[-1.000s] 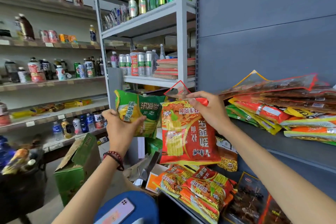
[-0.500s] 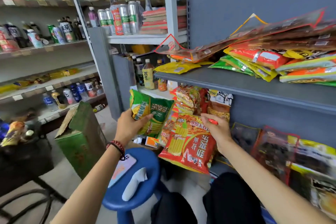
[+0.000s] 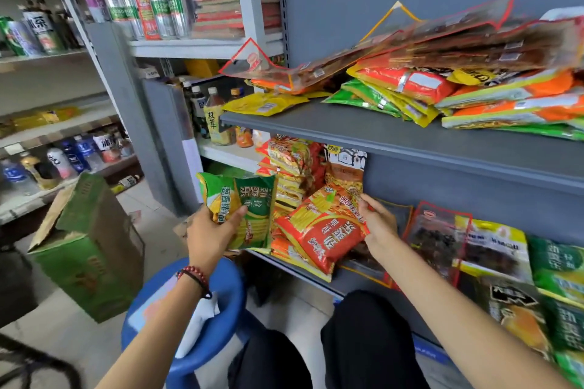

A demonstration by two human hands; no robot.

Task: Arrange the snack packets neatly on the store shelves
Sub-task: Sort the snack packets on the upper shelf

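Both hands have dropped from the upper shelf level to the lower one over the last second. The red snack packet [image 3: 322, 232], which hung free from the right hand 0.5 s ago, now lies tilted over the front of the stack of red-and-yellow packets [image 3: 292, 164] on the lower shelf [image 3: 325, 287]. The right hand [image 3: 379, 224] pinches that packet's upper corner, and the packet's far end points toward 7 o'clock, past the shelf's front edge. Large white Chinese characters cross its red face, upside down to the camera and too blurred to read.

At 9 o'clock of it, just beside it, the left hand [image 3: 211, 230] grips a green snack packet [image 3: 251, 208] from below, thumb across the front, in the air off the shelf's end. Its white characters are inverted too and cannot be read. A red bead bracelet [image 3: 193, 275] circles the left wrist.

At 12 o'clock of the right hand a brown packet [image 3: 346, 167] stands upright behind the stack. At 3 o'clock lie dark red-edged packets [image 3: 439, 237], then a yellow-topped packet [image 3: 496, 246].

On the upper shelf [image 3: 395, 139], at 1 o'clock, clear red-edged packets [image 3: 458, 38] lie over orange and green packets [image 3: 401, 85], and a yellow packet [image 3: 265, 103] lies at the shelf's left end. At 11 o'clock a tea bottle [image 3: 215, 123] bears the label "双萃", with silver cans [image 3: 164, 6] carrying green labels above it.

At 7 o'clock a blue stool [image 3: 227, 303] holds a white cloth [image 3: 197, 322]. A green cardboard box [image 3: 88, 259] stands on the floor at 9 o'clock.
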